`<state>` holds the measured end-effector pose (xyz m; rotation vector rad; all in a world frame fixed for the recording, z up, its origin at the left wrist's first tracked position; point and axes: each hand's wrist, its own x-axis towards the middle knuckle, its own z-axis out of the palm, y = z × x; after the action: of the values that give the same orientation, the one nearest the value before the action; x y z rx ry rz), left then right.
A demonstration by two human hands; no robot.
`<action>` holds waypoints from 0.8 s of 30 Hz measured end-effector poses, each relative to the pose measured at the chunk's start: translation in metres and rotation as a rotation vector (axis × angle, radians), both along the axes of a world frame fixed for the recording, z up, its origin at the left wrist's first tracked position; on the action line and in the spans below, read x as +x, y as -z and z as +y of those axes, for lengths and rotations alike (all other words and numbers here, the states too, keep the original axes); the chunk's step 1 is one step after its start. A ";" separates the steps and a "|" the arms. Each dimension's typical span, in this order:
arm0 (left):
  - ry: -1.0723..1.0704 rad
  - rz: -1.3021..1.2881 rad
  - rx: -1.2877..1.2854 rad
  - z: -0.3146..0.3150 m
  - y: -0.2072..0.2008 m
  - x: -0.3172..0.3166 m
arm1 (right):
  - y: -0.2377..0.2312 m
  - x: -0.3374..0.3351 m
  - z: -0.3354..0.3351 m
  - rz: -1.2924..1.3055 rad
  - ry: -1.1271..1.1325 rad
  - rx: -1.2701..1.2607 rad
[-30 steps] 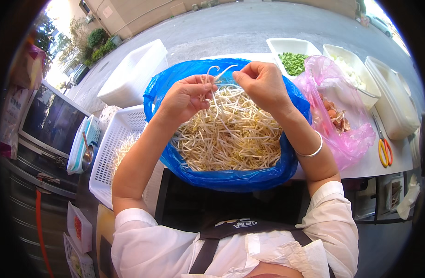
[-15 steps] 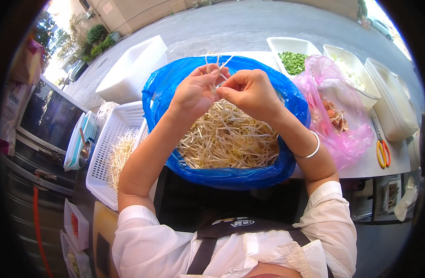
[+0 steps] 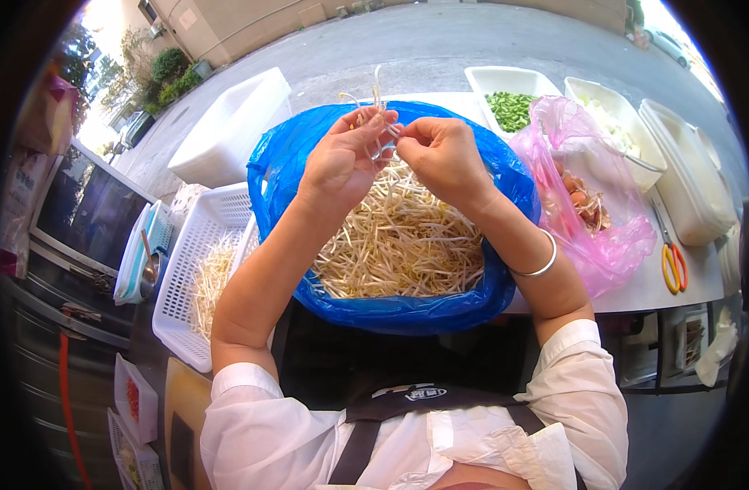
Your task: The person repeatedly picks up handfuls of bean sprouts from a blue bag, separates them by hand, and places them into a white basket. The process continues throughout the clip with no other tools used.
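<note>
Several bean sprouts (image 3: 378,96) stick up from the closed fingers of my left hand (image 3: 342,159). Close beside it, my right hand (image 3: 446,159) pinches at the same sprouts with thumb and forefinger. Both hands are raised over a blue plastic bag (image 3: 497,286), which stands wide around a big heap of bean sprouts (image 3: 407,237). A white perforated basket (image 3: 172,314) to the left of the bag holds a smaller pile of bean sprouts (image 3: 215,282).
White tubs (image 3: 227,131) stand at the far left. On the right are a tub of chopped greens (image 3: 509,110), a tub of white pieces (image 3: 611,126), a pink bag (image 3: 624,253) with onion-like bulbs, and orange-handled scissors (image 3: 673,268). A ladle (image 3: 148,245) lies beside the basket.
The sprouts in my left hand stand differently, with one reaching higher. My right hand has shifted slightly right and down. The view has moved a little.
</note>
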<state>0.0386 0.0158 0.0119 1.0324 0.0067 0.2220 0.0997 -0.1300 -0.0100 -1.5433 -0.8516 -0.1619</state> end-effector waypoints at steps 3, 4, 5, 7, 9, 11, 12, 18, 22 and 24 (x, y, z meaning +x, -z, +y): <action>0.040 -0.019 -0.021 0.002 0.004 0.001 | -0.003 0.002 -0.004 0.083 0.001 -0.027; 0.054 -0.029 -0.034 0.003 0.005 0.002 | -0.003 0.002 -0.005 0.113 -0.003 -0.006; 0.060 -0.046 -0.034 0.004 0.005 0.003 | -0.004 0.002 -0.005 0.141 0.004 0.013; 0.071 -0.083 -0.035 0.006 0.004 0.006 | -0.004 0.000 -0.004 0.225 -0.091 0.061; 0.020 -0.082 -0.059 0.007 0.003 0.007 | -0.003 -0.003 -0.002 0.280 -0.160 0.095; -0.005 -0.100 -0.081 0.005 0.002 0.008 | -0.002 -0.004 0.000 0.303 -0.224 0.117; -0.005 -0.118 -0.089 0.003 0.003 0.008 | -0.002 -0.003 0.001 0.312 -0.231 0.119; -0.038 -0.167 -0.069 -0.012 0.005 0.010 | -0.002 -0.001 0.000 0.344 -0.285 0.047; -0.007 -0.197 -0.057 -0.015 0.005 0.012 | -0.004 -0.004 0.000 0.299 -0.230 0.096; 0.012 -0.218 -0.036 -0.014 0.005 0.013 | -0.005 -0.005 0.000 0.310 -0.211 0.093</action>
<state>0.0515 0.0015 0.0068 0.9675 -0.1918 0.3219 0.0951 -0.1302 -0.0047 -1.3387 -0.7422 0.1850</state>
